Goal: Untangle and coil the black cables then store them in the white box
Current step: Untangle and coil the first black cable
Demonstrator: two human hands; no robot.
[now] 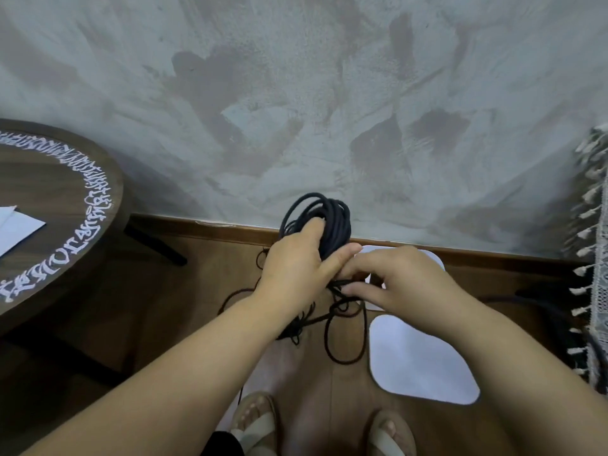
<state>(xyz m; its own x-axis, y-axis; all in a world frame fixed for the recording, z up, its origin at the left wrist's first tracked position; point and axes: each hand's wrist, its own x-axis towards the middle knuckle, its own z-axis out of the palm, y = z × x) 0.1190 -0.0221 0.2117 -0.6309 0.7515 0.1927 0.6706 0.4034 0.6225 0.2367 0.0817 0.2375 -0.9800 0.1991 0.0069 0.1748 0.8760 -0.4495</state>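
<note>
My left hand point(297, 268) grasps the black cable coil point(332, 218), fingers pushed through its loops and thumb pressed across the bundle. I hold it upright in the air in front of the skirting board point(214, 227). My right hand point(401, 281) is beside it, its fingertips pinching the loose strands point(329, 337) just under the coil. From there they hang in a tangle of loops above the wooden floor point(164, 291).

The white box point(432, 260) sits on the floor behind my right hand, which hides most of it. A second white rounded piece point(421, 360) lies flat on the floor nearer to me; I cannot tell whether it is the lid. I see no label on either.

To the left is a round dark wooden table point(49, 192) with a ring of white ornamental script around its top, which I cannot read. A white paper point(16, 228) lies on it. A lace cloth with tassels point(595, 258) hangs at the right edge. My sandals point(260, 426) show at the bottom, and the mottled grey wall point(329, 93) is ahead.
</note>
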